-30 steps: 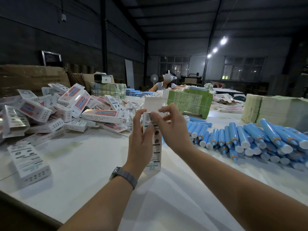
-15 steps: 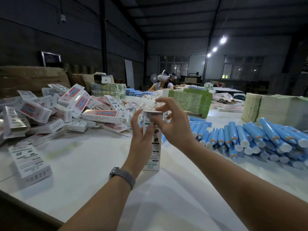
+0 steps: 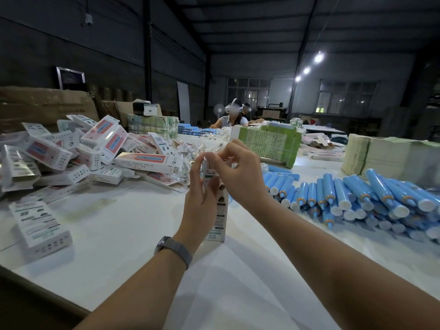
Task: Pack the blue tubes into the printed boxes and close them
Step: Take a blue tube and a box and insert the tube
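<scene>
Upright, white printed box (image 3: pixel 220 217), both hands' fingers (image 3: pixel 215 160) pinching its top flap

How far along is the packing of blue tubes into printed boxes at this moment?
Done: a heap of printed white cardboard boxes lies at left, though I cannot tell if all are closed. In hand: one upright printed box stands on the white table, left hand gripping it, right hand working at its top. Left: a large pile of blue plastic tubes.

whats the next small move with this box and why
Probably press the top flap fully shut. The box stands upright on the table, the left hand grips its side, and the right hand pinches at its top end.
</scene>
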{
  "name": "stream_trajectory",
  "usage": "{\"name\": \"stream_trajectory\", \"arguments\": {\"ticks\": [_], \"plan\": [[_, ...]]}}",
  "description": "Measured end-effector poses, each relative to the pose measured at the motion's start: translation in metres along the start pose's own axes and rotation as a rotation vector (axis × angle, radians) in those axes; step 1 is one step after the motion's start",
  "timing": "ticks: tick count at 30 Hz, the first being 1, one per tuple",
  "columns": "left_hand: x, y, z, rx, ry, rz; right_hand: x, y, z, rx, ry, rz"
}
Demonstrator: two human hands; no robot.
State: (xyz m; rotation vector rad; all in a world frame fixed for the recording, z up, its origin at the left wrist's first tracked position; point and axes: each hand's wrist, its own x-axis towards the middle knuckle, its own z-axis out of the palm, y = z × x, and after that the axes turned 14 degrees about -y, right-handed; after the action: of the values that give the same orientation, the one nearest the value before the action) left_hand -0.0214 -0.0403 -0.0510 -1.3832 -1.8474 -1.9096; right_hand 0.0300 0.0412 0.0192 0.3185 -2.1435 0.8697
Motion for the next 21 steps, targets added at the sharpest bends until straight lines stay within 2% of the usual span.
{"name": "stream_trajectory", "arguments": {"ticks": [7,13,21], "plan": [[-0.001,0.005,0.001,0.004,-0.003,0.006,0.000,0.006,0.002,0.015,-0.049,0.004],[0.000,0.001,0.001,0.000,0.005,0.013,-0.003,0.006,0.005,0.147,-0.015,0.008],[-0.001,-0.005,0.001,0.044,0.014,0.048,-0.007,0.005,0.016,0.174,0.061,0.042]]}}
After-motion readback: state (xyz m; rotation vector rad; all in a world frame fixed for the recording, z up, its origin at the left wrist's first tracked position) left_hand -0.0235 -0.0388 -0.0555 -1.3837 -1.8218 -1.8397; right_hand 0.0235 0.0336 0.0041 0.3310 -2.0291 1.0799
